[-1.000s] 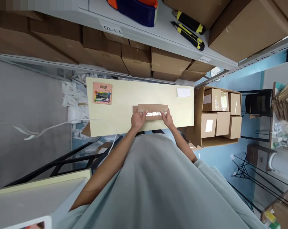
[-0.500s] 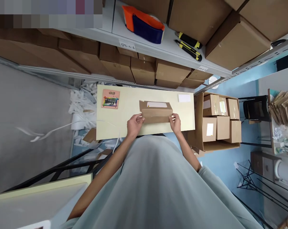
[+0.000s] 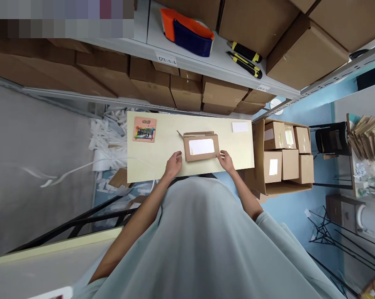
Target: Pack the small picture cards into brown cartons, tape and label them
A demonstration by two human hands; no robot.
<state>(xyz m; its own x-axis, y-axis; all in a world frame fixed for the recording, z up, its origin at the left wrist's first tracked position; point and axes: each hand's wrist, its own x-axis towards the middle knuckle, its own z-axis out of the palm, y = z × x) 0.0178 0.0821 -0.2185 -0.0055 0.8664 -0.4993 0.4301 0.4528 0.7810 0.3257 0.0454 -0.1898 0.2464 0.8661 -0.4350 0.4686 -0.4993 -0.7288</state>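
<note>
A small brown cardboard box (image 3: 201, 158) with a white label (image 3: 201, 147) on its upward face lies on the cream tabletop (image 3: 162, 155). Flaps stand out along its far side and at its far left corner. My left hand (image 3: 174, 163) is just left of the box, fingers apart with a slight gap to the cardboard. At the near right corner, my right hand (image 3: 226, 161) has its fingertips at the box edge; they seem to touch it without gripping.
A pink picture card (image 3: 144, 129) lies at the table's left, a white paper slip (image 3: 239, 127) at its right. To the right stands a large carton (image 3: 260, 155) holding several boxes. Above is a shelf with a tape dispenser (image 3: 189, 35) and utility knives (image 3: 245, 60).
The box has been tipped so its labelled face now lies upward, and it sits slightly further left. My left hand has let go of it; my right hand has loosened at the corner.
</note>
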